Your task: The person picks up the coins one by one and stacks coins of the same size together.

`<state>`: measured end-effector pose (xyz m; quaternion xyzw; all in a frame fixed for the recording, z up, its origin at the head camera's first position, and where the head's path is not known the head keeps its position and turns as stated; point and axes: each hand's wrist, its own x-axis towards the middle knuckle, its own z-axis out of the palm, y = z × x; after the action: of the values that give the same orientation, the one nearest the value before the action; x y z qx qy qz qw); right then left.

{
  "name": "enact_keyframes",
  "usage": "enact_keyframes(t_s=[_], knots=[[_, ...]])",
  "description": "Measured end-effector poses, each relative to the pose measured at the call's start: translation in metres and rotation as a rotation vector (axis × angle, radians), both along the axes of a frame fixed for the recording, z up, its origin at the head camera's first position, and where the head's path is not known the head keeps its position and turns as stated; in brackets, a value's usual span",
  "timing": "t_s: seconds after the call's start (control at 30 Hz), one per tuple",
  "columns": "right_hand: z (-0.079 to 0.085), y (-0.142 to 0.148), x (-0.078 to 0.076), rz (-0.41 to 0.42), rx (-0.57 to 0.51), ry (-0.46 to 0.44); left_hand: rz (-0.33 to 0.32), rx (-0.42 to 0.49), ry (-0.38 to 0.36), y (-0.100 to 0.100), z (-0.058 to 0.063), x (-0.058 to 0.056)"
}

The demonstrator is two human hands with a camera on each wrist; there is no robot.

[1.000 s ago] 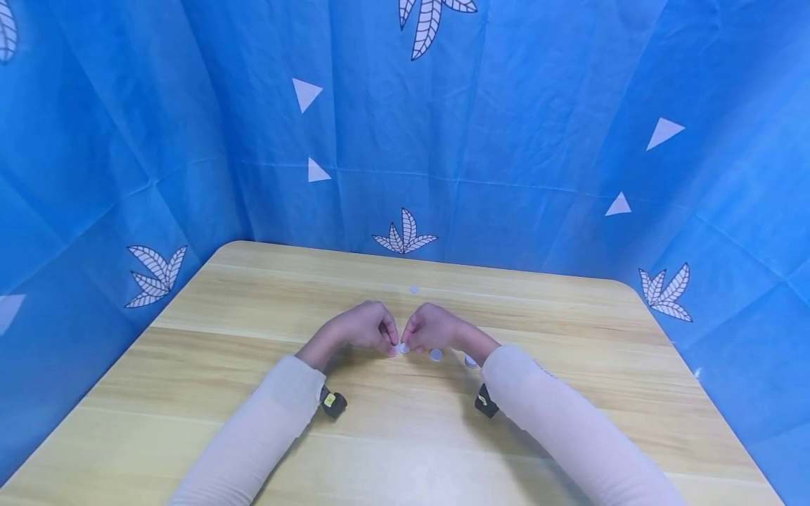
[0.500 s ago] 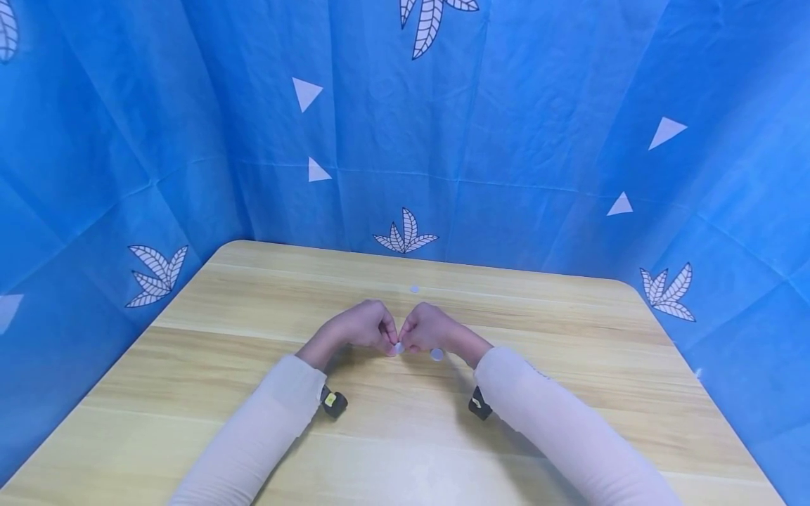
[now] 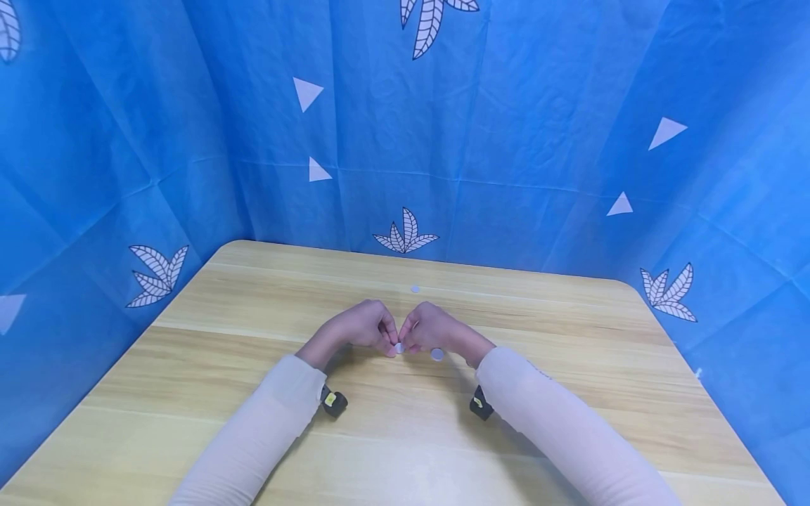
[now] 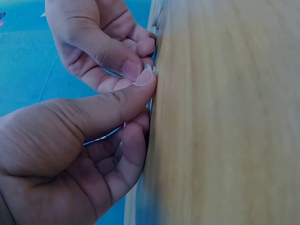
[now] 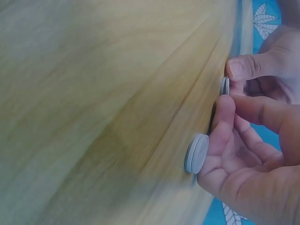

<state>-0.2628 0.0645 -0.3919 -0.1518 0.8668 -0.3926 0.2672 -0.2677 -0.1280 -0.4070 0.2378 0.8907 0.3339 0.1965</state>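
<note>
In the head view both hands meet above the middle of the table. The left hand [image 3: 367,327] pinches the edge of a small stack of silver coins [image 3: 399,347] lying flat on the wood. From the other side, the right hand [image 3: 433,327] holds the same stack at its rim with thumb and fingertips. In the right wrist view this small stack [image 5: 225,86] shows between the two hands' fingertips. A second short stack of larger coins [image 5: 197,153] lies beside the right hand's curled fingers, and it also appears as a pale disc [image 3: 437,354] in the head view.
A single small coin [image 3: 415,289] lies farther back on the wooden table [image 3: 405,436]. Blue patterned cloth [image 3: 405,126] hangs behind the table and along its sides. Black wrist cameras [image 3: 334,403] sit under both forearms.
The right hand has shifted slightly left, bringing its coin against the left hand's fingertips. Its forearm now hides the coin stack seen earlier near the sleeve. The left hand has stayed put.
</note>
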Motion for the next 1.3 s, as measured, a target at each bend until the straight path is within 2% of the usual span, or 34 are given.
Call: enact_keyframes(t_s=[0.5,0.87,1.07,1.3], knots=[[0.002,0.0,0.001,-0.025,-0.022,-0.046,0.013,-0.012,-0.023,-0.002,-0.001,0.0],[0.003,0.008,-0.001,0.034,-0.032,-0.046,0.014,-0.017,-0.029,-0.002,-0.003,-0.001],[0.004,0.013,-0.008,0.035,-0.046,-0.059,0.012,-0.016,-0.028,-0.001,-0.001,0.0],[0.006,0.021,-0.021,0.028,-0.048,0.001,0.017,-0.018,-0.018,-0.002,-0.001,0.002]])
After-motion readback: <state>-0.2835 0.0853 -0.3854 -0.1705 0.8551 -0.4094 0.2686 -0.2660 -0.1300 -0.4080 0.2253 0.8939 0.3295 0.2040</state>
